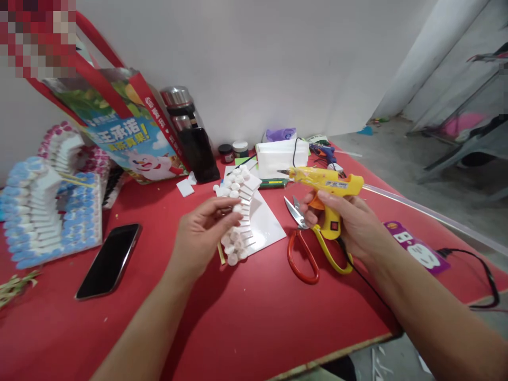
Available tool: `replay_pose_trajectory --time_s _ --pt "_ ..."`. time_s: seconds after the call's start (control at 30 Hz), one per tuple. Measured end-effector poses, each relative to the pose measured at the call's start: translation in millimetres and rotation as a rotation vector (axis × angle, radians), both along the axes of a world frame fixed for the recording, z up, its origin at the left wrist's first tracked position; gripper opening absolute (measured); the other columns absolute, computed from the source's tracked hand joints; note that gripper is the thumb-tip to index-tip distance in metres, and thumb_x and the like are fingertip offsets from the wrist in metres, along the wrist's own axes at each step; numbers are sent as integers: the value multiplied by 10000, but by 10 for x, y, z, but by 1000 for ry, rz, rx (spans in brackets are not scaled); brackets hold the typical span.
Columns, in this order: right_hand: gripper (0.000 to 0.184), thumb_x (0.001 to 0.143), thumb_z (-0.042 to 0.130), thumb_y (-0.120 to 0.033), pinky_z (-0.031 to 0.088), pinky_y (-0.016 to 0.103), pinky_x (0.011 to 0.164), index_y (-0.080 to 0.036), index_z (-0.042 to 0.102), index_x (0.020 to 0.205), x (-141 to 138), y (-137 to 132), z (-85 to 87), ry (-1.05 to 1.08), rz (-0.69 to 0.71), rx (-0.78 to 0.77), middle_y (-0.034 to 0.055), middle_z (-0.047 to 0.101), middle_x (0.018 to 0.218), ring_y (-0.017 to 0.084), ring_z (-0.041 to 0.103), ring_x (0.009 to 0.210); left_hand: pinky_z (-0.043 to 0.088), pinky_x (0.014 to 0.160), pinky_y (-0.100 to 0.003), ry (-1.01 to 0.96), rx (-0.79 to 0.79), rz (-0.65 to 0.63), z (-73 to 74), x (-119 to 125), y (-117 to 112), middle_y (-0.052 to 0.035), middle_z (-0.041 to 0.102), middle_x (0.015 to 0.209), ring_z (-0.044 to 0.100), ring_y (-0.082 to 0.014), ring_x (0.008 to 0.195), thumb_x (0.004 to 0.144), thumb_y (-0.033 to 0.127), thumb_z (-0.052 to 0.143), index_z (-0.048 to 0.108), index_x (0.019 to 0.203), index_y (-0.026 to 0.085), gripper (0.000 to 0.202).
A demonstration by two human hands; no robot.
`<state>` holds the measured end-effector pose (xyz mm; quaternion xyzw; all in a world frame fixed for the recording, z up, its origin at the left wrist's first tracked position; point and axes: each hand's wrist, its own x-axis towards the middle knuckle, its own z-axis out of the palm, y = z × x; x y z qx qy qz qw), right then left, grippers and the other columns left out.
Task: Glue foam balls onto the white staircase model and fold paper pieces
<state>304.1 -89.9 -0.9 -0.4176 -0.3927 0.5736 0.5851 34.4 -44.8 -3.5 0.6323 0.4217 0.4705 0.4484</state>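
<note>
My right hand (349, 217) is wrapped round a yellow hot glue gun (323, 180), its nozzle pointing left and a long clear glue stick (420, 212) coming out of its back. My left hand (200, 230) pinches a small white round piece (237, 208) between thumb and fingertips. Right by those fingertips lies a white craft piece (235, 243), a curved row of strips edged with round white bits, partly hidden by the hand. Under it is a white sheet (265, 225). Scissors (304, 254) with one red and one yellow handle lie below the glue gun.
At left are a black phone (109, 262) and a blue-and-white craft piece (51, 211). A printed bag (130, 132), a dark bottle (198, 153) and small jars (233, 151) stand along the wall. A purple card (415, 247) and a black cable (490, 280) lie at right.
</note>
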Motion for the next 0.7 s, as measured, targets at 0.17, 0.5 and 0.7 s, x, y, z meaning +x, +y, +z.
replay_pose_trajectory --time_s 0.17,0.5,0.7 --pt "268 945 698 -444 500 292 654 -211 738 819 -176 10 -57 -140 68 37 37 685 818 150 616 673 584 833 -225 -411 -324 45 -93 -206 -29 -20 781 1005 741 -127 864 754 193 882 807 963 216 223" --pt "331 1002 602 -462 465 320 690 -214 713 814 -222 -102 -306 -228 200 35 30 664 788 162 602 658 622 787 -215 -447 -461 9 -159 -147 -77 -34 783 904 770 -142 804 742 196 894 801 1000 174 276" --pt "387 1001 591 -501 464 309 688 -198 683 778 -277 -99 -308 -247 271 36 25 634 738 155 586 652 614 765 -189 -458 -461 2 -174 -146 -91 -33 785 890 770 -133 795 725 188 907 805 978 181 273"
